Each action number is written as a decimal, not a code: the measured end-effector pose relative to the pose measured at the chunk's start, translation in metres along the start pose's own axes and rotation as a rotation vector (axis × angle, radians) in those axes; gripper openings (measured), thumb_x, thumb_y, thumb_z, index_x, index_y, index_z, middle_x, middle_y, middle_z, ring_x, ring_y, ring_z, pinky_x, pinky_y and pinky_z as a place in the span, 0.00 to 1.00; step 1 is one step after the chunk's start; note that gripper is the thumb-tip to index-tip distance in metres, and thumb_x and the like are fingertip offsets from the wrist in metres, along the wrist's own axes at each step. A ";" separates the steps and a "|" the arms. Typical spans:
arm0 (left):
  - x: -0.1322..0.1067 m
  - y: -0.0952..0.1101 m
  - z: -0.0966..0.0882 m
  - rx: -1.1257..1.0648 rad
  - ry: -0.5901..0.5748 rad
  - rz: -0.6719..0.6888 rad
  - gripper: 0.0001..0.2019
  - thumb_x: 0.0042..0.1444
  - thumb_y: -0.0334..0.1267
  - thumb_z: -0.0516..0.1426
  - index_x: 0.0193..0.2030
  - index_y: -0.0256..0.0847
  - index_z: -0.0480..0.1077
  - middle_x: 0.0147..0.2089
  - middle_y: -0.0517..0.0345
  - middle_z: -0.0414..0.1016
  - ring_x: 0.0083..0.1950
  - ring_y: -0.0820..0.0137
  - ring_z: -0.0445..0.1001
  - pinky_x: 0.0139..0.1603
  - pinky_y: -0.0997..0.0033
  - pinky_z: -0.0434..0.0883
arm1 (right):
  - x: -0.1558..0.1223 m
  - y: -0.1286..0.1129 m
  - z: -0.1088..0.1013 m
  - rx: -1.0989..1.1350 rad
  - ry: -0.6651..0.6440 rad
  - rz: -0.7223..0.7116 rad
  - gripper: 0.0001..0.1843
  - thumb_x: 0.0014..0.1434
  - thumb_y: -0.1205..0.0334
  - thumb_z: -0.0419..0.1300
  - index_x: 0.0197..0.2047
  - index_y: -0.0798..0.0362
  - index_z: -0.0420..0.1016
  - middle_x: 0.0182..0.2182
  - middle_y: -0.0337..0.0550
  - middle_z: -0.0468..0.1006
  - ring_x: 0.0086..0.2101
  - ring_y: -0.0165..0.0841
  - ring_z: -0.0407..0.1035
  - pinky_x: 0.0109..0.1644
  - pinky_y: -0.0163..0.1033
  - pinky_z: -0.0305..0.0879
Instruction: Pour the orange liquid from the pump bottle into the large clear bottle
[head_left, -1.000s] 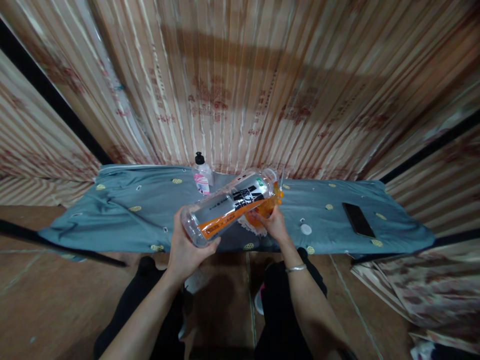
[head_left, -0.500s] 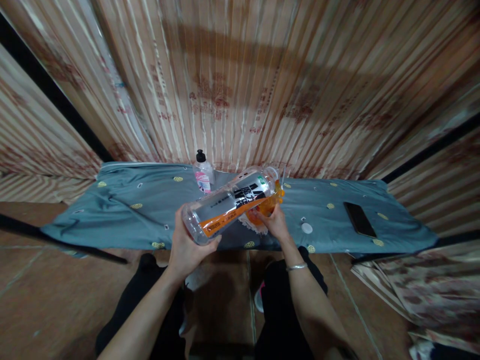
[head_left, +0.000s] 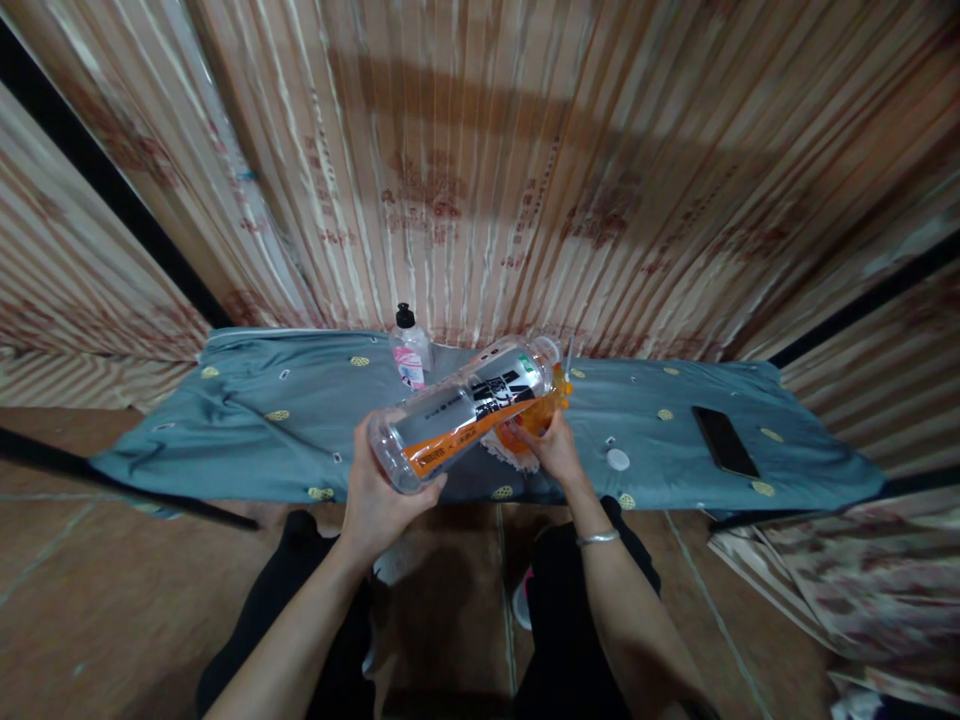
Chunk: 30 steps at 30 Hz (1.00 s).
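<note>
A large clear plastic bottle [head_left: 465, 408] with an orange, black and silver label lies tilted in my left hand [head_left: 386, 500], which is wrapped round its base. Its neck points up and to the right, over an orange translucent object [head_left: 538, 412]. My right hand [head_left: 553, 448] has its fingers closed on that orange object, whose kind I cannot make out; the bottle covers part of it. Beneath it shows a white frilly-edged piece [head_left: 514, 455] on the cloth. To the right lies a small round white cap [head_left: 618, 459].
The narrow surface has a blue-grey cloth [head_left: 255, 450] over it. A pump-top bottle [head_left: 410, 350] with a black top and pink label stands at the back. A black phone [head_left: 725, 442] lies at the right. Black poles flank both sides, and striped curtains [head_left: 450, 180] hang behind.
Both hands keep their hold, with the bottle tilted at much the same angle. The whole view has shifted slightly.
</note>
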<state>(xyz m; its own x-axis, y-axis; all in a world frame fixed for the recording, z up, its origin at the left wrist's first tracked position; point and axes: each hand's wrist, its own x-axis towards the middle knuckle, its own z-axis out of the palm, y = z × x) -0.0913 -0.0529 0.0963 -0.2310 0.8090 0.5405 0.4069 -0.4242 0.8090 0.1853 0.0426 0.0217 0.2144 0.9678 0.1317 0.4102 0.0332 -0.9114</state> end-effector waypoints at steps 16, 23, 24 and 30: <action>0.000 -0.003 -0.001 0.021 -0.003 0.022 0.38 0.43 0.47 0.72 0.60 0.46 0.64 0.54 0.52 0.75 0.53 0.56 0.80 0.58 0.50 0.79 | 0.000 0.002 0.001 -0.013 0.022 -0.022 0.45 0.40 0.37 0.77 0.55 0.52 0.71 0.48 0.57 0.85 0.48 0.54 0.80 0.52 0.55 0.76; 0.002 0.002 0.000 0.020 0.004 -0.001 0.38 0.41 0.46 0.72 0.59 0.44 0.65 0.53 0.52 0.74 0.54 0.56 0.80 0.58 0.52 0.79 | 0.001 0.001 0.000 -0.014 0.010 0.009 0.46 0.39 0.36 0.77 0.56 0.52 0.71 0.49 0.57 0.85 0.49 0.54 0.80 0.52 0.55 0.77; 0.002 0.002 0.000 0.023 0.005 -0.002 0.38 0.41 0.46 0.72 0.59 0.44 0.65 0.53 0.52 0.75 0.54 0.56 0.80 0.58 0.52 0.79 | 0.001 0.001 0.000 -0.005 0.005 0.006 0.46 0.39 0.36 0.77 0.56 0.52 0.71 0.49 0.56 0.85 0.49 0.54 0.81 0.52 0.54 0.77; 0.002 0.000 0.000 0.037 -0.003 0.015 0.37 0.43 0.47 0.72 0.59 0.44 0.65 0.53 0.51 0.75 0.54 0.56 0.80 0.57 0.52 0.79 | 0.000 -0.001 -0.001 -0.011 0.013 -0.007 0.45 0.39 0.37 0.78 0.55 0.51 0.71 0.48 0.54 0.85 0.48 0.53 0.81 0.53 0.56 0.77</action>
<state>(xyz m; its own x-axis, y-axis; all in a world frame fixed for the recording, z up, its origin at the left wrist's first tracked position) -0.0919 -0.0516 0.0975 -0.2218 0.8038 0.5521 0.4425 -0.4216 0.7915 0.1861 0.0425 0.0232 0.2231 0.9643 0.1429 0.4214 0.0368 -0.9061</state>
